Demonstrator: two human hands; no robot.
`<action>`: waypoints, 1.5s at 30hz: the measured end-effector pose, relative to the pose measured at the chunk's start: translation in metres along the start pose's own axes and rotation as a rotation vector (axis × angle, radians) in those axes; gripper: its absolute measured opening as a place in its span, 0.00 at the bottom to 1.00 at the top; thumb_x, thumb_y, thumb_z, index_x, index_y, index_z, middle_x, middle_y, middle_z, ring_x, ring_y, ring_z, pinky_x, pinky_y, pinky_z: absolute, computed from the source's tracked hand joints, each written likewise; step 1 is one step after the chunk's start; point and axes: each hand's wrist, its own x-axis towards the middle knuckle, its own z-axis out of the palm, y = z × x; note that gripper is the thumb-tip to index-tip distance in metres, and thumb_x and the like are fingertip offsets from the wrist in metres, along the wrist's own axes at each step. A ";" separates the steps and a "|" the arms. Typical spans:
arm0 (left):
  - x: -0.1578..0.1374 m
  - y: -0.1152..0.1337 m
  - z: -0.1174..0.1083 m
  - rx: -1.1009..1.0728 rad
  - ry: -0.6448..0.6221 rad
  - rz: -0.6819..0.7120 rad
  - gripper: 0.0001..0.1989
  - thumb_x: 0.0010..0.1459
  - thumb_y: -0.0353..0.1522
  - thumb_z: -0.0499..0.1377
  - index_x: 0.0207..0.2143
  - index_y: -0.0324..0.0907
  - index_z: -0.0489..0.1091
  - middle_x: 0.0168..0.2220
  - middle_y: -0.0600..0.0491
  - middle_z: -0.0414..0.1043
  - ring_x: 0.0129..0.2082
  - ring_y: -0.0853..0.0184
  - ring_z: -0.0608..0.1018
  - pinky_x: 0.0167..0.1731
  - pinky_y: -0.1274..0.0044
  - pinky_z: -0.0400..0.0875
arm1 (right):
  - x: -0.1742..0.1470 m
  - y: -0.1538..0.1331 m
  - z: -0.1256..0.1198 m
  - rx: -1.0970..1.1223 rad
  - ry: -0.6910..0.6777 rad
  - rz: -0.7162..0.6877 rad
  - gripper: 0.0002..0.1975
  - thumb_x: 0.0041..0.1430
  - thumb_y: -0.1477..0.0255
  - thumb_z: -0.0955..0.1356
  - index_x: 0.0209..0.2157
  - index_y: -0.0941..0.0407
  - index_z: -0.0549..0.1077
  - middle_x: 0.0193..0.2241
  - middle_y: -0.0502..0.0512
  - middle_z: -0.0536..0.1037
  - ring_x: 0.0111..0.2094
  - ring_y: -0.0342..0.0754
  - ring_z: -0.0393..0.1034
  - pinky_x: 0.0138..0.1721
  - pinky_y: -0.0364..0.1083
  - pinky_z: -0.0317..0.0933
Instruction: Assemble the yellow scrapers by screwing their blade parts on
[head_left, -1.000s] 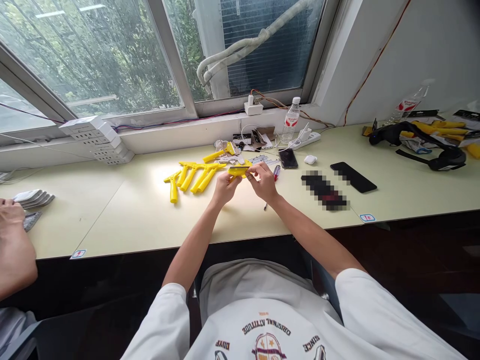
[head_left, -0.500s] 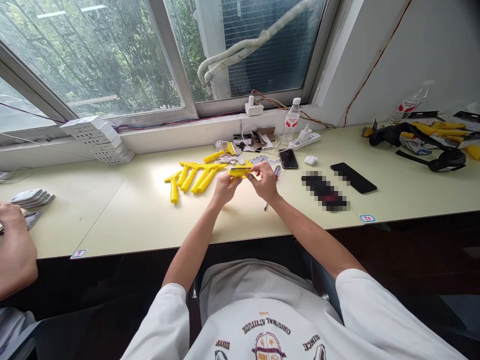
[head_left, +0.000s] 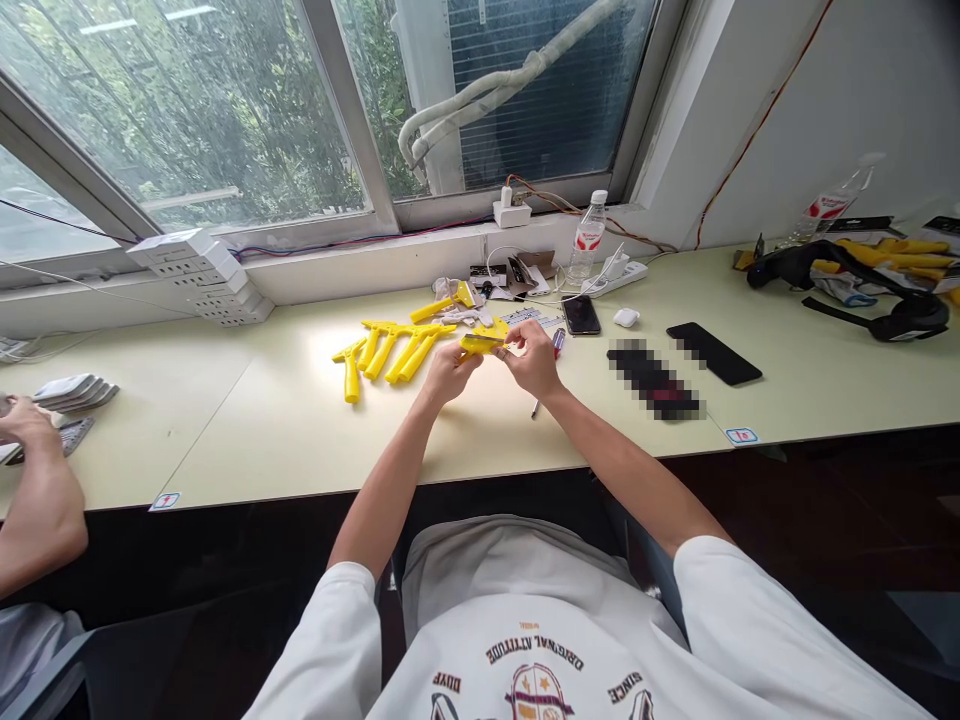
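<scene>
My left hand (head_left: 448,372) is closed around a yellow scraper (head_left: 480,344), its wide head with a dark edge facing me above the table. The fingers of my right hand (head_left: 535,358) pinch together at the right end of that head; any small part between them is too small to make out. To the left lie several yellow scraper handles (head_left: 381,354) side by side. Behind them another yellow scraper (head_left: 444,304) with a metal head rests on white gloves (head_left: 471,317). A screwdriver (head_left: 559,342) lies beside my right hand, partly hidden by it.
Metal strips (head_left: 525,316), a phone (head_left: 581,315), an earbud case (head_left: 626,317) and a water bottle (head_left: 588,240) stand or lie behind. A black slab (head_left: 716,354) and a black headset (head_left: 885,290) are to the right. A co-worker's arm (head_left: 45,490) reaches in at far left.
The scraper's head has tilted slightly, its right end lower. My hands keep their hold. The co-worker's hand at far left has shifted a little, and the whole view has moved slightly.
</scene>
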 end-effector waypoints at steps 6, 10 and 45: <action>0.001 -0.004 -0.001 0.023 -0.002 -0.014 0.13 0.57 0.36 0.67 0.24 0.44 0.69 0.23 0.57 0.62 0.25 0.69 0.61 0.25 0.75 0.53 | 0.000 0.001 0.002 0.000 -0.014 0.013 0.20 0.68 0.51 0.76 0.33 0.50 0.73 0.36 0.56 0.78 0.36 0.54 0.71 0.38 0.53 0.67; 0.003 -0.006 -0.001 0.025 0.001 -0.008 0.11 0.56 0.36 0.67 0.24 0.44 0.71 0.23 0.57 0.64 0.25 0.68 0.63 0.26 0.75 0.55 | 0.003 0.002 0.003 0.015 -0.025 0.057 0.20 0.66 0.51 0.77 0.32 0.50 0.73 0.34 0.55 0.78 0.36 0.54 0.71 0.38 0.53 0.66; 0.005 -0.025 -0.027 -0.414 -0.335 -0.555 0.15 0.59 0.34 0.76 0.37 0.40 0.73 0.39 0.47 0.81 0.38 0.66 0.81 0.42 0.72 0.77 | 0.038 0.074 -0.066 -0.610 -0.193 0.762 0.14 0.57 0.64 0.79 0.42 0.55 0.82 0.46 0.69 0.88 0.53 0.67 0.84 0.53 0.56 0.75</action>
